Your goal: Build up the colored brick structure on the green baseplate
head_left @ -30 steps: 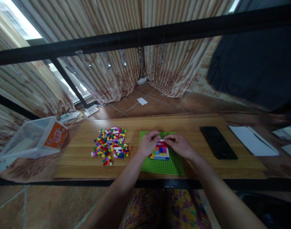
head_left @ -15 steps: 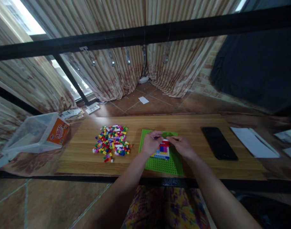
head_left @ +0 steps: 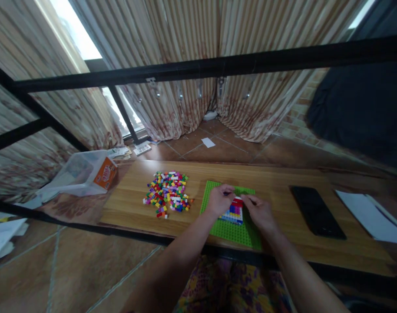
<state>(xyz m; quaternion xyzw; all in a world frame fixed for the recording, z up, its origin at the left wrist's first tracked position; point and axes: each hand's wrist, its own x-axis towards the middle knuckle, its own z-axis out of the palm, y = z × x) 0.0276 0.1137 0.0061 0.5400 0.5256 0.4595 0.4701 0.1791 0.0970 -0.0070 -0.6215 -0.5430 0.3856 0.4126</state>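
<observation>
My left hand (head_left: 220, 199) curls over the far left of the model (head_left: 236, 212), fingertips close together; something small and dark shows there, but I can't tell whether I hold it. My right hand (head_left: 259, 211) narrows, thumb and finger, at the model's far right corner; whether they pinch a piece I can't tell. The model, a flat block of glossy plastic in red, white, blue and yellow, sits between them on the studded green plate (head_left: 231, 232). Left along the wood-grained board (head_left: 127, 191) spreads a knobbly brick pile (head_left: 167, 191).
</observation>
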